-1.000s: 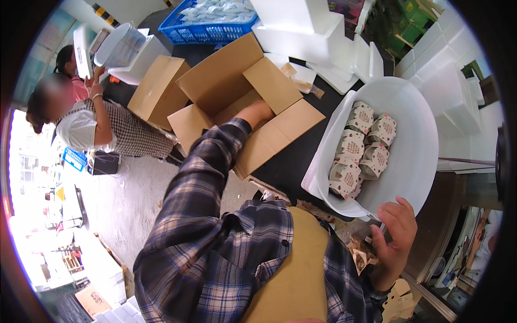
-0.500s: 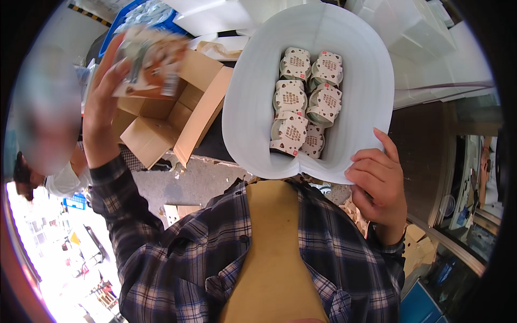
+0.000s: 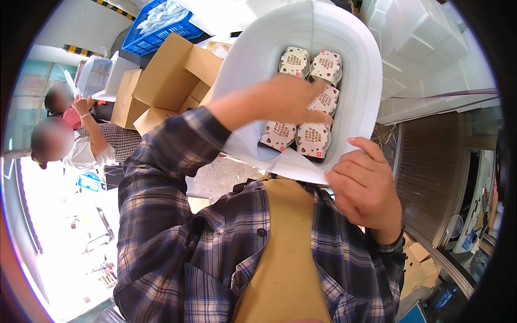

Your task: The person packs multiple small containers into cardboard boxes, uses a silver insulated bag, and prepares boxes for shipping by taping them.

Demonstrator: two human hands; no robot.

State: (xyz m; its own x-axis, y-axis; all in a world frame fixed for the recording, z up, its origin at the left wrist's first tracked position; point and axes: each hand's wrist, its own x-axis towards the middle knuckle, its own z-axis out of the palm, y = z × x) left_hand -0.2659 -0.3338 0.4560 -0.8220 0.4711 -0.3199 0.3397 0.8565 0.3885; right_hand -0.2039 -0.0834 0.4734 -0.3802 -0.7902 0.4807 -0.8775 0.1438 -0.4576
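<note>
Moved since half a second ago: left hand, then holding up one printed pack beside the cardboard, is now over the tub; at the tub's lower right, a pack that was mostly hidden now shows its whole top.
Hands: two; the left, blurred, has fingers spread, nothing seen between them, its underside hidden, so contact with the packs cannot be told; the right hand is curled around the near right rim.
Tub: one white tub, oval, smooth-walled, a pinched crease in its near edge.
Packs: five spotted packs visible, all inside the tub, two far, one mid-right, two near; the hand covers the mid-left spot. Cream card sleeves, brown spots, over rounded containers.
Cardboard: two brown boxes, both left of the tub; an open carton with flaps splayed, and a second carton just beyond.
Basket: one blue basket, slotted plastic, heaped with pale bundles.
Co-workers: two people at far left, one in a checked garment.
Clothing: plaid shirt, open over mustard cloth.
</note>
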